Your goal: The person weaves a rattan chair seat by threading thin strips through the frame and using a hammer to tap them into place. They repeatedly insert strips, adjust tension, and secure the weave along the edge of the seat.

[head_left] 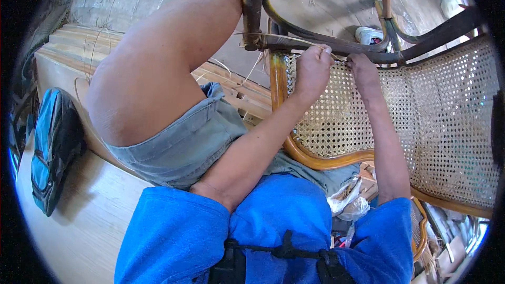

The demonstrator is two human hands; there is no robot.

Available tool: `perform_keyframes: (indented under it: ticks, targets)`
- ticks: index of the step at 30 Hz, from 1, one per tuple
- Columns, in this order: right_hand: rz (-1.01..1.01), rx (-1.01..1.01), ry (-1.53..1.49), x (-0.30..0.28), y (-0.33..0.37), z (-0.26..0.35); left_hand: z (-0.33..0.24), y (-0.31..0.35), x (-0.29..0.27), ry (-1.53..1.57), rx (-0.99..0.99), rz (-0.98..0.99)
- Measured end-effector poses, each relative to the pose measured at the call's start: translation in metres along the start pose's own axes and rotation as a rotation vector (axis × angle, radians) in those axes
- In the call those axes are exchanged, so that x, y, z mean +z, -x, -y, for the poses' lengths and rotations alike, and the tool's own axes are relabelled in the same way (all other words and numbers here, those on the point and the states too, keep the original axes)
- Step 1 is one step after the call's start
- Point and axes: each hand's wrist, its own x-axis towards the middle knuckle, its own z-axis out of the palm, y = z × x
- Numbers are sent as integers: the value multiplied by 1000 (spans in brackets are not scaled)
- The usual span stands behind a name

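Chair point(329, 163) is right of centre, by the lap, looks tipped over; legs point up and away; can't tell what bears its weight.

Left hand point(314, 76) is closed in a pinch, thumb on fingers, with a thin pale strip point(281, 36) at the fingertips; strip's loose end runs left past the dark post point(252, 5). Right hand point(365, 76) is just beside it, fingers bent down at the dark rail point(385, 57) where the cane panel point(339, 115) meets it; fingertips hidden, can't tell if it grips anything.

Handling, my read: strip is light, springy, smooth enough to slip, likely to crack on a sharp kink; pinch flat near the working end, keep the bend wide; panel is taut but fragile, open weave, so no point loads; frame looks stiff, moderate weight, varnished parts maybe slick; lift by post or rail, never by the weave.

Around: blue-black bag point(51, 152) on the pale bench point(100, 200) at left; clear plastic point(353, 205) below the chair.
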Motion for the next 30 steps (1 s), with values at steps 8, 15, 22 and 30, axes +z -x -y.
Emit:
perform_keyframes:
  ticks: [8, 15, 22, 30]
  targets:
    - [74, 177, -519, 9, 5, -12, -16, 16, 11, -64, 124, 141]
    - [21, 70, 24, -12, 11, 35, -5, 6, 8, 51, 47, 63]
    - [36, 129, 135, -3, 12, 23, -4, 1, -3, -194, 87, -44]
    - [-96, 491, 149, -72, 123, 23, 21, -8, -1, -156, 103, -65]
